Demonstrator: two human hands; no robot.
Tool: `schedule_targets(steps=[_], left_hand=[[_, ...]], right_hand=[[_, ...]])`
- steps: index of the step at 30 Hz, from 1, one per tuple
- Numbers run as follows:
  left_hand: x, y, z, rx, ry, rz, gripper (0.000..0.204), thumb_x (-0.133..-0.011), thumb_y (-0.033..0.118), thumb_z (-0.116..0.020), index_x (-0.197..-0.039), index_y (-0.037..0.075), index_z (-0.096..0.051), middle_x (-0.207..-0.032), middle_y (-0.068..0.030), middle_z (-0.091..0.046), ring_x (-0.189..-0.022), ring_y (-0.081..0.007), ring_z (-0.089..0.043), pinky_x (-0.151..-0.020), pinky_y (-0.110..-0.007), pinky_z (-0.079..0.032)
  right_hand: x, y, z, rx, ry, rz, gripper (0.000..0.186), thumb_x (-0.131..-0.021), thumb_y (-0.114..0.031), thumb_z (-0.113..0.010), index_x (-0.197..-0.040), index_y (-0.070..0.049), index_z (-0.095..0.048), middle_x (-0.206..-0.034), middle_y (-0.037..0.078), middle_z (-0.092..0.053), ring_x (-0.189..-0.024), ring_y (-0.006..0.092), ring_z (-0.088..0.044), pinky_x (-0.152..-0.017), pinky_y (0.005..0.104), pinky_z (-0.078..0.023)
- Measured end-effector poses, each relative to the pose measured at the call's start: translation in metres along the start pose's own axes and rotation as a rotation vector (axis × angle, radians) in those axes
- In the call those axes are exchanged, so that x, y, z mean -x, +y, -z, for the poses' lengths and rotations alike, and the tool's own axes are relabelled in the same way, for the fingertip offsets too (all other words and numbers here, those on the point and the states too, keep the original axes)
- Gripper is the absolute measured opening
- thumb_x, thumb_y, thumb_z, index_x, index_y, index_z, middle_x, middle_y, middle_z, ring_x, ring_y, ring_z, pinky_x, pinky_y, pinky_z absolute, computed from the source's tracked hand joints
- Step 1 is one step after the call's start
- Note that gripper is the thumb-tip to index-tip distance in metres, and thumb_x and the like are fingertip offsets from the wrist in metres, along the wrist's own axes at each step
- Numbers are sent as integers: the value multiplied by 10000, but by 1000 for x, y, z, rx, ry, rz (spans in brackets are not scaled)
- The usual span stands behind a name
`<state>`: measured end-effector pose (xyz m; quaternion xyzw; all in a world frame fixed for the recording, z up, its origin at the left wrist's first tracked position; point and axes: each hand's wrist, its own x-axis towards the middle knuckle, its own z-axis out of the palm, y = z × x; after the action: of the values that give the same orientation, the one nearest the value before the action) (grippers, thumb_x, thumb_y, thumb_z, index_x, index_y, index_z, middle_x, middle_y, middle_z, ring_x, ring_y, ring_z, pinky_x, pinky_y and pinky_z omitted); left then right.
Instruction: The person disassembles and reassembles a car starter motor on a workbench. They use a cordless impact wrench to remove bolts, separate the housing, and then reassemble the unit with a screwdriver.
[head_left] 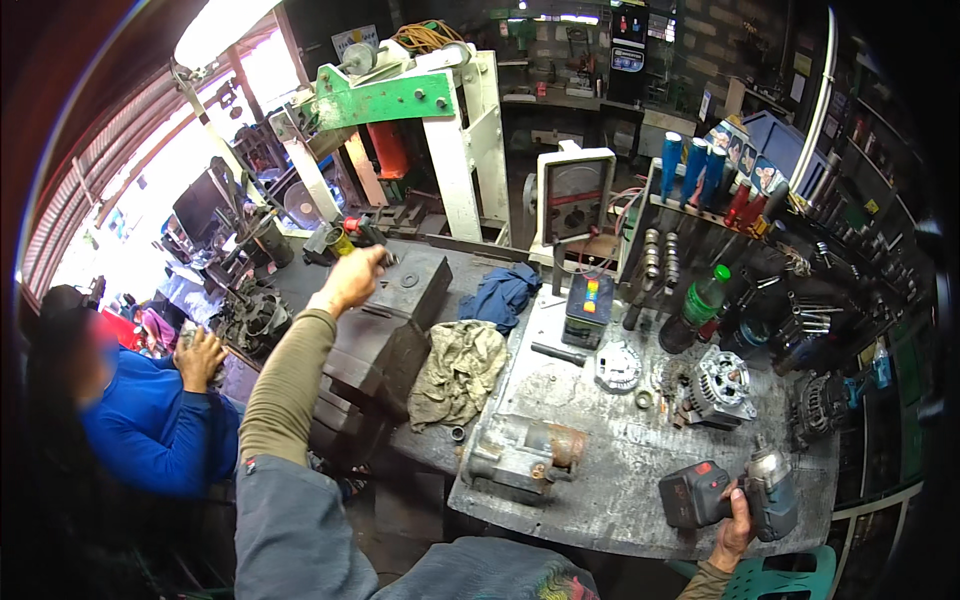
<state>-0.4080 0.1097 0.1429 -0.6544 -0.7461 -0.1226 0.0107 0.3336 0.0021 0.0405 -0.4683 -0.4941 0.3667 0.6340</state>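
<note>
My left hand (350,280) is stretched out over the dark steel block of a bench vise (385,345). Its fingers are closed at a small dark piece that I cannot make out. Just beyond it lie a yellow-and-black tool (339,241) and a red-ended one. At the lower right, my right hand (738,528) is wrapped round the handle of a cordless impact wrench (770,490), which lies at the metal bench's near edge with its battery pointing left. A starter motor (525,458) rests on the bench between my arms.
On the metal bench (620,450) stand an alternator (715,388), a silver alternator housing (617,367), a battery-like box (588,308) and a green-capped bottle (695,310). Rags (458,372) lie beside the vise. A person in blue (150,420) sits at left. A green chair (785,575) touches the near right.
</note>
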Motion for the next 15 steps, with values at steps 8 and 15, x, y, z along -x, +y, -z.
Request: schedule_targets(steps=[8, 15], left_hand=[[70, 223, 64, 459, 133, -533, 331, -932, -1, -666, -1261, -3, -638, -1155, -162, -717, -1080, -306, -700, -971, -385, -537], [134, 378, 46, 655, -87, -822, 387, -865, 23, -749, -1240, 71, -667, -1087, -102, -700, -1026, -331, -654, -899, -418, -525]], right_hand=[[24, -88, -17, 163, -100, -15, 203, -917, -189, -679, -974, 4, -653, -830, 69, -615, -735, 185, -583, -692, 341, -478], [58, -97, -8, 1026, -606, 237, 415, -995, -316, -695, -1401, -299, -612, -1423, 67, -647, -1270, 294, -660, -1107, 557, -488]])
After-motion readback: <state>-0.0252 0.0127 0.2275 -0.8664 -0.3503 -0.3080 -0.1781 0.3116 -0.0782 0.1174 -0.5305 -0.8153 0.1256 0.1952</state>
